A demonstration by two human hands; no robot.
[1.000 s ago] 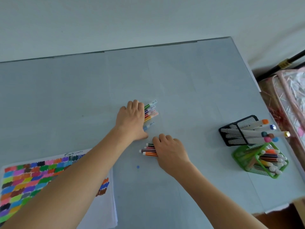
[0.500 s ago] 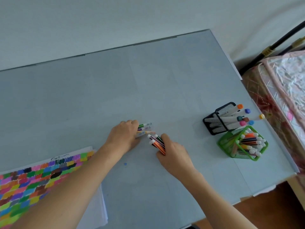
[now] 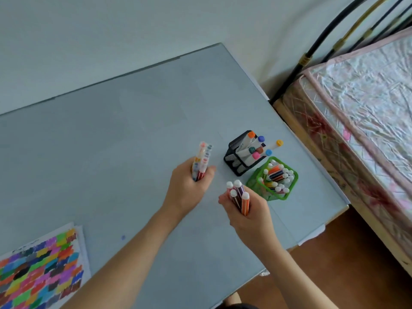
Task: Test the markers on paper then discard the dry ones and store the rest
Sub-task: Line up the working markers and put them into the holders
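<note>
Paper [image 3: 40,266]: bottom-left on surface [image 3: 111,141], covered w/ colour swatches.
Left hand [image 3: 187,188]: fingers curled round a marker bunch [image 3: 201,160], caps up, lifted off surface.
Right hand [image 3: 247,210]: grips striped markers [image 3: 238,196], white caps up, just beside green cup [image 3: 273,179].
Black cup [image 3: 242,158]: behind green one, holds fat markers.
Bed [image 3: 356,108]: far right.

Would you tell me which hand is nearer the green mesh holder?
Right. The right hand grips markers just beside the green mesh holder; the left hand holds its bundle farther off.
</note>
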